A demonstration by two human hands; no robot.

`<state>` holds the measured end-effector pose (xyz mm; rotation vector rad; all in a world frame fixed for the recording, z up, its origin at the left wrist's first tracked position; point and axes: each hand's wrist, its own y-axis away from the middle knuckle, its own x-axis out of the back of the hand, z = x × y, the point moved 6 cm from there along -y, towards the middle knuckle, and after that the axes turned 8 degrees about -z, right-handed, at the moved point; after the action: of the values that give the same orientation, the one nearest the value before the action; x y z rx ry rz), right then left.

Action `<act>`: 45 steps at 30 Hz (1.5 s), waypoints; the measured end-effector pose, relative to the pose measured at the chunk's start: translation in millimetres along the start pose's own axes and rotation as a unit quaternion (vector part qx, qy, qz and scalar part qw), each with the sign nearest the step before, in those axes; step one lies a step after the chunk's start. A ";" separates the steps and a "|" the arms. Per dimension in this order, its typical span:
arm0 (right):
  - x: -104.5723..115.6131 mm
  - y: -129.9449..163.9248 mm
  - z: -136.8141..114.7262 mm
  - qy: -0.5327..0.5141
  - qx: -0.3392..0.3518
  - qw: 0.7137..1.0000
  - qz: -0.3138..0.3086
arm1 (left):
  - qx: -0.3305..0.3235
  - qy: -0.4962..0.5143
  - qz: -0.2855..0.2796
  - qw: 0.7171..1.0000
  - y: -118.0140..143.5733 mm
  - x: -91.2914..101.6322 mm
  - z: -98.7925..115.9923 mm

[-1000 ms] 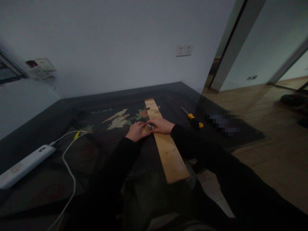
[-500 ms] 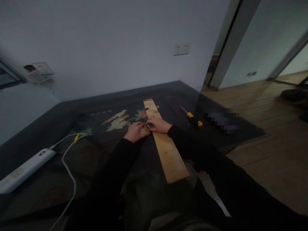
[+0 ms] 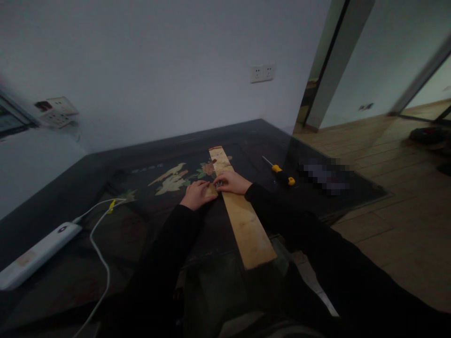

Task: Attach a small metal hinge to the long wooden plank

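Note:
A long, flat wooden board (image 3: pixel 246 230) lies across the dark table, its near end past the front edge. My left hand (image 3: pixel 195 193) is closed on a small wooden piece (image 3: pixel 211 190), held against the board's left edge. My right hand (image 3: pixel 233 182) rests on the board, fingers curled round a small shiny metal part (image 3: pixel 218 185) whose kind I cannot make out. The two hands almost meet there. To the right of them lies a yellow-and-black screwdriver (image 3: pixel 282 175), its shaft pointing to the wall.
A white power strip (image 3: pixel 38 256) with a white cable (image 3: pixel 102 253) lies on the table's (image 3: pixel 246 134) left side. At the right is a blurred-out object (image 3: pixel 327 177). A wall socket (image 3: pixel 262 73) is above the table's back edge.
My left fingers have drawn back slightly, showing more of the small wooden piece. The right hand stays at the metal part, and the view has shifted a little.

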<state>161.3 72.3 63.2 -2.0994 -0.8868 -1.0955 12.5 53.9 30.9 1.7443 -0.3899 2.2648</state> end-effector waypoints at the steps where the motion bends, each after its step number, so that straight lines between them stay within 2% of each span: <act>1: 0.5 0.7 -0.4 0.001 -0.002 1.000 0.000 | 0.003 0.001 0.000 1.000 0.0 0.3 -1.8; 5: 2.0 2.6 -2.5 0.003 -0.003 1.000 -0.004 | 0.029 0.004 0.003 1.000 3.6 6.3 -20.5; 9: 3.6 3.1 -3.9 0.008 0.005 1.000 -0.002 | 0.079 -0.005 0.037 0.996 17.0 27.8 -58.7; 13: 3.1 2.7 -3.8 0.006 0.013 1.000 -0.006 | 0.198 -0.024 0.077 0.977 40.2 51.2 -108.7; 17: 1.0 2.1 -3.9 0.007 0.014 1.000 -0.012 | 0.294 -0.044 0.094 0.950 59.8 59.4 -145.8; 20: 0.0 1.8 -3.8 0.016 0.012 1.000 -0.011 | 0.333 -0.070 0.091 0.936 66.9 58.6 -160.0; 23: -0.4 1.5 -3.0 0.012 0.014 1.000 -0.009 | 0.343 -0.085 0.092 0.931 69.5 56.1 -165.3; 27: -1.0 1.1 -2.1 0.021 0.016 1.000 -0.011 | 0.344 -0.041 0.077 0.935 70.2 50.5 -169.9; 29: -1.0 1.2 -2.2 0.025 0.014 1.000 -0.013 | 0.332 -0.028 0.087 0.939 68.5 51.9 -167.3; 31: -0.3 1.5 -2.9 0.026 0.012 0.999 -0.014 | 0.320 -0.021 0.126 0.939 64.9 57.2 -157.4; 33: 0.5 1.5 -4.0 0.028 0.010 0.999 -0.015 | 0.291 0.026 0.180 0.939 57.1 60.7 -137.3; 34: 0.7 1.4 -4.4 0.028 0.009 0.999 -0.017 | 0.264 0.080 0.180 0.944 49.8 57.2 -123.8; 36: 0.6 0.9 -4.6 0.026 0.011 0.999 -0.018 | 0.205 0.222 0.125 0.945 30.8 40.2 -90.8; 38: -0.2 0.2 -4.2 0.024 0.015 0.999 -0.016 | 0.152 0.336 0.054 0.928 13.1 19.8 -53.6; 40: -0.7 -0.2 -2.8 0.020 0.016 1.000 -0.009 | 0.135 0.404 0.005 0.905 2.1 2.7 -23.8; 42: -0.6 -0.1 -1.8 0.005 0.016 1.000 0.001 | 0.143 0.452 -0.015 0.881 -2.9 -8.0 -5.4; 45: 0.9 0.9 -2.7 -0.034 0.019 0.999 0.013 | 0.149 0.534 -0.014 0.832 -5.3 -13.4 8.6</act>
<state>161.2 69.9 65.1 -2.1212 -0.9036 -0.9921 25.4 55.2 20.3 0.3095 0.2407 2.9154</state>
